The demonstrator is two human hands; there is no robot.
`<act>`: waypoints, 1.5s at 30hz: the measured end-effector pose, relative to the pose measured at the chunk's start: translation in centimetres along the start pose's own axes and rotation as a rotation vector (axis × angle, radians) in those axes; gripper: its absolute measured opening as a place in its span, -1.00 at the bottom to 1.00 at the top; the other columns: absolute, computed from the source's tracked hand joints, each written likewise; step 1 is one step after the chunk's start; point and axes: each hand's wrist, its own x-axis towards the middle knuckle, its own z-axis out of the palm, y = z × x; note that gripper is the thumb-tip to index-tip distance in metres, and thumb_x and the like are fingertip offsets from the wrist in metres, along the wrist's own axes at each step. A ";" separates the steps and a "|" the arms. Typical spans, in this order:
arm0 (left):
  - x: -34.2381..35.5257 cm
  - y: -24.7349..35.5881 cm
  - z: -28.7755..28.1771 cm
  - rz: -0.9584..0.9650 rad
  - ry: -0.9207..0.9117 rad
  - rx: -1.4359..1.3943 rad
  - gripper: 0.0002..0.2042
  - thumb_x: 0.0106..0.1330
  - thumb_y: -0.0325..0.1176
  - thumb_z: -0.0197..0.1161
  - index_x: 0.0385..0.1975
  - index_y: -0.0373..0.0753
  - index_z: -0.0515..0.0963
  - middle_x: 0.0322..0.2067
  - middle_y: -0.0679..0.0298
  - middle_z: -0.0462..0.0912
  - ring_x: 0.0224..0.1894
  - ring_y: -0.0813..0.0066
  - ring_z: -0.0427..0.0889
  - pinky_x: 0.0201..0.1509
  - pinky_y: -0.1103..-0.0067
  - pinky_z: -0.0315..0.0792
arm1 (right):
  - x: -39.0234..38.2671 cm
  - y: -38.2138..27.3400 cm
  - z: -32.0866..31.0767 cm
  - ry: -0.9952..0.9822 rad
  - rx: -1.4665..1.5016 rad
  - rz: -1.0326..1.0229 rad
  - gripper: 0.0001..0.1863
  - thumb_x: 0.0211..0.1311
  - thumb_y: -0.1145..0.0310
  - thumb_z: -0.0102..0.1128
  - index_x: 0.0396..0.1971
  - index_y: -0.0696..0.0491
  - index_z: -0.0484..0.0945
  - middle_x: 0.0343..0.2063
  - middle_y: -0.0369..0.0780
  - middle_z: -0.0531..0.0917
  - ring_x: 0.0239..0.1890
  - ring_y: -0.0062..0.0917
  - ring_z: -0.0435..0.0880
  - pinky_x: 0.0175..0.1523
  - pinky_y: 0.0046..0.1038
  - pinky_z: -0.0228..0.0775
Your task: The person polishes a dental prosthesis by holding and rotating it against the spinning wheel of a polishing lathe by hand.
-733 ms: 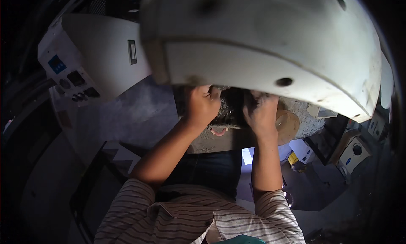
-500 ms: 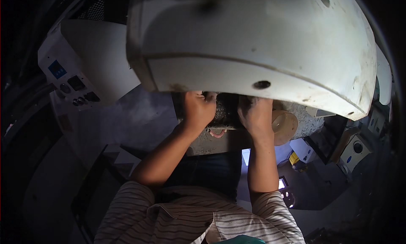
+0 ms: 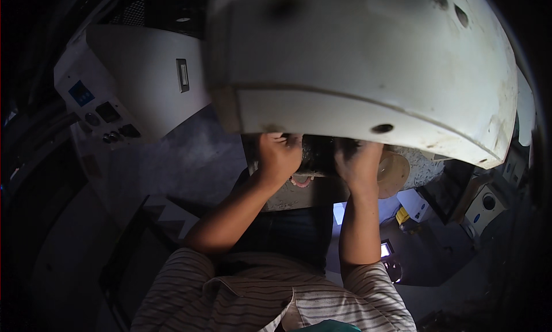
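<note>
A large off-white curved housing (image 3: 356,50), marked with smudges and holes, fills the top of the head view. My left hand (image 3: 279,156) is curled under its lower edge, the fingertips partly hidden. My right hand (image 3: 360,165) is bent in under the same edge, blurred and shadowed. What either hand grips is too hidden to name. Between them lies a dark gritty recess (image 3: 316,155) on a concrete-coloured bench (image 3: 284,200), with a small pink curved piece (image 3: 302,183) below it. A translucent tan tub (image 3: 395,177) stands just beside my right hand.
At left is a white cabinet with a control panel (image 3: 106,113) and a dark frame (image 3: 123,240). At lower right are a small lit screen (image 3: 385,250), a yellow object (image 3: 402,216), white units (image 3: 483,205) with round knobs and a dark table (image 3: 431,257).
The housing's lower edge sits lower and further right in the picture than in both earlier frames. Both my hands have shifted slightly down and right with it, still curled underneath.
</note>
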 end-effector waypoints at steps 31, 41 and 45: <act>1.1 0.9 -0.6 0.005 -0.055 -0.062 -0.70 0.04 -0.79 0.05 -0.19 -0.48 0.51 -0.28 0.09 0.64 -0.25 0.51 0.61 -0.14 0.66 0.44 | 0.5 0.3 0.4 -0.107 -0.099 -0.106 -0.66 -0.24 0.62 0.14 -0.30 0.21 0.57 -0.32 0.05 0.61 -0.27 -0.06 0.60 -0.15 -0.29 0.47; 0.8 0.5 -1.9 0.625 -0.066 0.169 -0.64 -0.05 -0.80 0.12 -0.18 -0.44 0.39 -0.29 -0.10 0.59 -0.29 0.11 0.66 -0.23 0.43 0.57 | -1.3 0.9 0.0 0.057 0.165 -0.050 -0.67 -0.25 0.72 0.09 -0.34 0.25 0.58 -0.33 -0.01 0.63 -0.32 -0.23 0.65 -0.18 -0.45 0.47; 0.7 0.8 -1.7 0.512 -0.086 0.195 -0.67 -0.11 -0.76 0.14 -0.26 -0.47 0.46 -0.31 -0.09 0.59 -0.32 0.09 0.65 -0.25 0.44 0.55 | -1.1 1.1 0.0 0.065 0.153 -0.068 -0.71 -0.17 0.68 0.11 -0.32 0.24 0.58 -0.33 -0.04 0.64 -0.34 -0.28 0.66 -0.18 -0.48 0.46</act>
